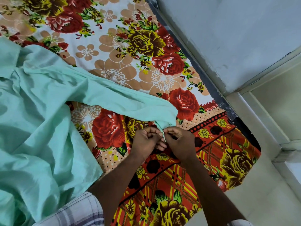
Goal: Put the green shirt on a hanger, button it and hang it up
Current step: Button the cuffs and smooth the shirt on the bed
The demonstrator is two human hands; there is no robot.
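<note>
In the head view, we see the green shirt (40, 111) lying crumpled over the left of the bed (114, 38). One sleeve (122, 98) stretches rightward to its cuff (164, 121) near us. Our left hand (146, 141) and right hand (180, 142) each pinch the cuff's edge, both grips closed on thin cloth. We judge the fabric light, soft and floppy. It is best held at firm seams: the cuff now, collar and shoulders later for the hanger, which we cannot see.

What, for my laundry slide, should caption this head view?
Left hand and right hand pinch the green shirt's sleeve cuff over a floral bedsheet.
</note>
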